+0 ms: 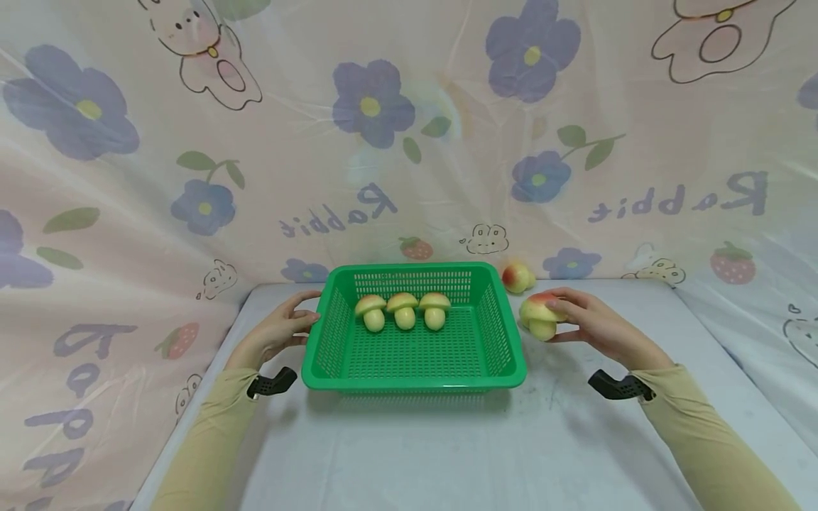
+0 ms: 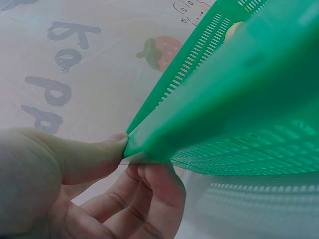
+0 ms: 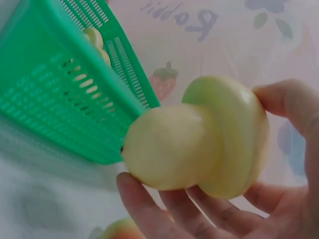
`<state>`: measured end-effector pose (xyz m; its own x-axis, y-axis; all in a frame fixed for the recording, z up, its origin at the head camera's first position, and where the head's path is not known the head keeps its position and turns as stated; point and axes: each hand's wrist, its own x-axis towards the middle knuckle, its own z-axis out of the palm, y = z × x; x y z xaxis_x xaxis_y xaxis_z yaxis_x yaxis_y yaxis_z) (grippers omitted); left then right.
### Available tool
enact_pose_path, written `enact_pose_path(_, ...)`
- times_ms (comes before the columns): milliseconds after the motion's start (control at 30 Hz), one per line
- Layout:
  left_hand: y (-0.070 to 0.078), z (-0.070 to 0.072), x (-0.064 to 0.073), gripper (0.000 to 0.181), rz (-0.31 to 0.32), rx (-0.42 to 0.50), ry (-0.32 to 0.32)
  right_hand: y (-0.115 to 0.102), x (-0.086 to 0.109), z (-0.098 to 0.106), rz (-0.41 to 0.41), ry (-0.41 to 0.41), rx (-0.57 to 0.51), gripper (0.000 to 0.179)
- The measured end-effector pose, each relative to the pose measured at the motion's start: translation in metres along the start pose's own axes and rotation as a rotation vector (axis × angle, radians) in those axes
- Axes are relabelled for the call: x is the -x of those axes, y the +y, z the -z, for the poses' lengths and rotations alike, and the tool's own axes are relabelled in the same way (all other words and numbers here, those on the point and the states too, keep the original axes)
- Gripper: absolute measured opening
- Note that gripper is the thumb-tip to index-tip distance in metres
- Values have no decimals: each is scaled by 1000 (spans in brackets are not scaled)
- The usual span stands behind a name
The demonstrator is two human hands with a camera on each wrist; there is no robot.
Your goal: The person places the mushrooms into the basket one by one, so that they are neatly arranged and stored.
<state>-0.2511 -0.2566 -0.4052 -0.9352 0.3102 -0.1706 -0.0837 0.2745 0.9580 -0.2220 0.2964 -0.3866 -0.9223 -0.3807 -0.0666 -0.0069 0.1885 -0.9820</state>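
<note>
My left hand (image 1: pixel 281 330) pinches the left rim of a green perforated plastic basket (image 1: pixel 415 384); in the left wrist view the thumb presses the rim's outer side, with curled fingers beneath it. To the right of the basket, my right hand (image 1: pixel 597 323) holds a mushroom (image 1: pixel 542 328), pale yellow with a reddish cap. Seen in the right wrist view, this mushroom (image 3: pixel 174 144) lies tilted, its stem towards the basket, thumb on the cap and fingers below. Inside the basket, three similar mushrooms (image 1: pixel 404 312) stand in a row near the back wall.
Behind the basket's right back corner lies another red-and-yellow piece (image 1: pixel 517 277). A white-covered table (image 1: pixel 409 454) supports everything. Printed cloth (image 1: pixel 447 177) with flowers and rabbits hangs along the back and left side.
</note>
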Motion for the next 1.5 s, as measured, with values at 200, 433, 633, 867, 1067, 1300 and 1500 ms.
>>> enact_pose_path(200,1,0,0,63,2,-3,1,-8,-4,-9,14,1,-23,47)
enact_pose_path(433,1,0,-1,64,13,-3,11,-21,-10,-22,42,-15,-3,49)
enact_pose_path(633,0,0,0,64,13,-2,14,-31,-18,-35,44,-30,-17,50)
enact_pose_path(867,0,-1,1,64,19,3,17,-42,-28,-53,30,-61,-66,53)
enact_pose_path(1067,-1,-1,0,63,16,8,18,-51,-39,-69,40,-116,-60,52)
enact_pose_path(1300,0,-2,1,63,4,20,4,-57,-54,-88,52,-167,-68,50)
enact_pose_path(1500,1,-1,1,63,8,28,-1,-63,-65,-103,18,-186,-76,48)
